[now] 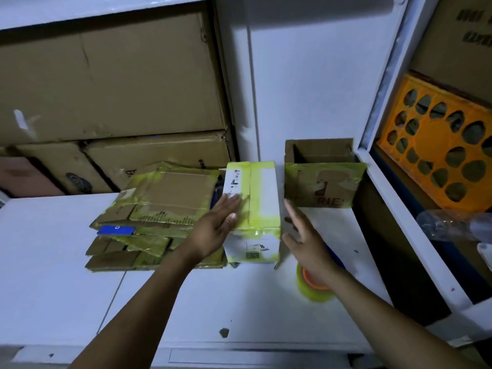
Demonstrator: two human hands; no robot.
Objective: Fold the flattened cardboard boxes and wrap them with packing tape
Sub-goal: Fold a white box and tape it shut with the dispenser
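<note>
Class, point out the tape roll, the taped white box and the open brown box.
tape roll (312, 292): head view, its outer rim.
taped white box (263, 193): head view, its top face.
open brown box (322, 185): head view, its front wall.

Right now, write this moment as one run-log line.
left hand: flat on taped box | right hand: open, beside box | tape roll: on table | flattened boxes: stacked left of box

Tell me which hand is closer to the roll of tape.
Right. The right hand is just beyond the tape roll, its wrist covering part of it; the left hand rests on the taped box, farther left.
</note>
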